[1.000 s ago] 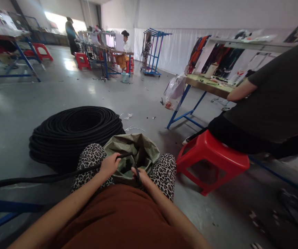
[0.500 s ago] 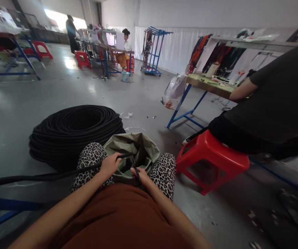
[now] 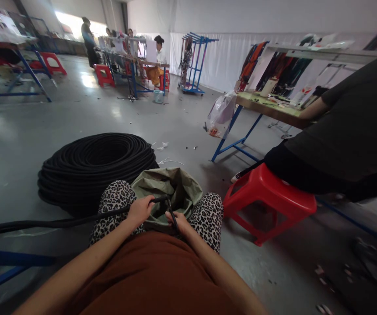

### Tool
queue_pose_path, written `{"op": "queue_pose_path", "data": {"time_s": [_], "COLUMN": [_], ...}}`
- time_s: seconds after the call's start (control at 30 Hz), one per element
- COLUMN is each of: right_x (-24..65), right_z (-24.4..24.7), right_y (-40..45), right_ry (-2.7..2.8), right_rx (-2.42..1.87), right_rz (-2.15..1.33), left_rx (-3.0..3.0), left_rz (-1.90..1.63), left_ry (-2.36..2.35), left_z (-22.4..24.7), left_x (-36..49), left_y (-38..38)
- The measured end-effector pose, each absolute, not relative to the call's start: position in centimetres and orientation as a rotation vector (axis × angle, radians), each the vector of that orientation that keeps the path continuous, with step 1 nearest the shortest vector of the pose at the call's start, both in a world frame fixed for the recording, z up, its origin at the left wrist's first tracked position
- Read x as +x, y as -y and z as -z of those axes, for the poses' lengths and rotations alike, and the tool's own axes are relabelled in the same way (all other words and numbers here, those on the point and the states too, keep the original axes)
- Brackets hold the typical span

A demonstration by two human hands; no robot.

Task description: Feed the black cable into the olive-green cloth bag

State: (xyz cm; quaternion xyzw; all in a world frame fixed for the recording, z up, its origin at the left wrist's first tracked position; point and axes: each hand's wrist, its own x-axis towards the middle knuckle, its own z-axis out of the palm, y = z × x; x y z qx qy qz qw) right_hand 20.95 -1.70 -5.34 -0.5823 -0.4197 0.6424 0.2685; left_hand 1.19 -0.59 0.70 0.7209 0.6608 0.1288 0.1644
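Note:
My left hand [image 3: 140, 211] is closed around a thick black cord [image 3: 111, 214], whose free end pokes out to the right beyond my fingers. The cord runs off leftward across my thigh. In my right hand [image 3: 181, 222] is a dark pair of scissors [image 3: 172, 213], blades pointing up at the cord's end; whether the blades are apart is too small to tell. Below both hands, an open green fabric bag [image 3: 190, 181] stands between my knees, its inside mostly in shadow. A large coil of black cord [image 3: 93, 175] lies on the floor beside my left knee.
A red stool [image 3: 270, 197] with a seated co-worker [image 3: 349, 131] is close on my right, at a workbench [image 3: 274, 111] with a plastic bag [image 3: 221, 116] hanging from it. A blue table leg [image 3: 14, 258] is low on the left. Other people and tables are farther back.
The cord's end has dipped slightly and now meets the scissor blades. My hands have barely moved. The co-worker on the right has shifted an arm.

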Motion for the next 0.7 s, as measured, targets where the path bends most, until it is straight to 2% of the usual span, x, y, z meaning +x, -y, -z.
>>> {"op": "queue_pose_path", "data": {"time_s": [0.3, 0.7], "right_x": [20.9, 20.7], "right_z": [4.6, 5.9], "right_y": [1.7, 1.7], "right_ry": [1.147, 1.119], "right_rx": [-1.581, -1.602], "right_rz": [-1.761, -1.762], "left_rx": [2.049, 2.129], "left_rz": [-0.362, -0.36], "left_ry": [-1.913, -1.833], "left_z": [-0.8, -0.4], "left_x": [1.3, 1.1], "left_y": [0.6, 0.7]}}
